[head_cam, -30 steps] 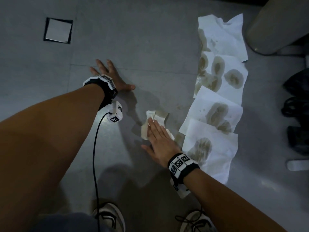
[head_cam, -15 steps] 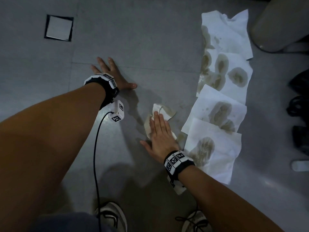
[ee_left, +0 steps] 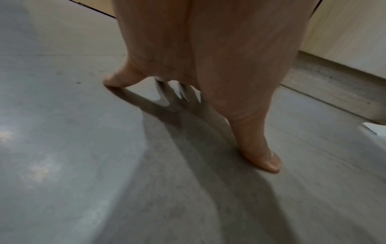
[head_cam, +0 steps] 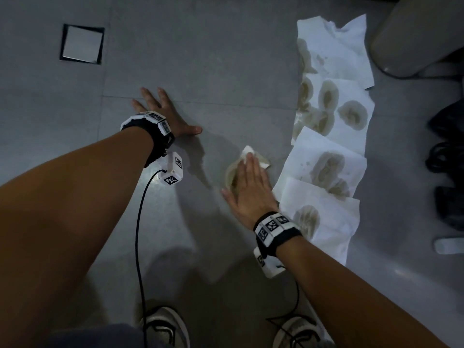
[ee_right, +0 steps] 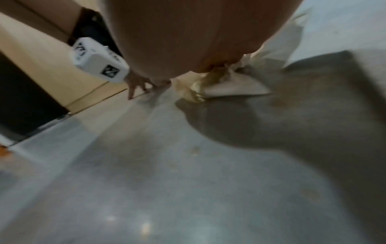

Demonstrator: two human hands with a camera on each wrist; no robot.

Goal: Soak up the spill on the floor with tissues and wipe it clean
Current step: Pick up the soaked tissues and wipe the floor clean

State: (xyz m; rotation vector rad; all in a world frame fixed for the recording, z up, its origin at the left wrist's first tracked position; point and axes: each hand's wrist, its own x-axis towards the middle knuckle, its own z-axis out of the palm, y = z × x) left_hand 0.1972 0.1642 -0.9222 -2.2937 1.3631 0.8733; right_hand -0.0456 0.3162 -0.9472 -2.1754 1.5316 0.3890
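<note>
My right hand [head_cam: 248,182] lies flat, fingers straight, pressing a crumpled wet tissue [head_cam: 261,160] onto the grey floor [head_cam: 206,71]. In the right wrist view the tissue [ee_right: 211,87] shows yellow-stained under the palm. A row of several white tissue sheets [head_cam: 334,136] with yellowish soaked patches lies spread on the floor just right of that hand. My left hand [head_cam: 165,114] rests flat on the floor to the left, fingers spread, holding nothing; the left wrist view shows its fingertips [ee_left: 269,163] planted on the floor.
A square floor hatch [head_cam: 81,43] is at the far left. A beige bin base [head_cam: 416,38] stands at the top right. Dark shoes or bags [head_cam: 447,156] lie along the right edge. My own shoes [head_cam: 165,325] are at the bottom.
My right hand has slid the crumpled tissue forward and a little to the right across the floor, nearer the row of sheets. The left hand has stayed planted.
</note>
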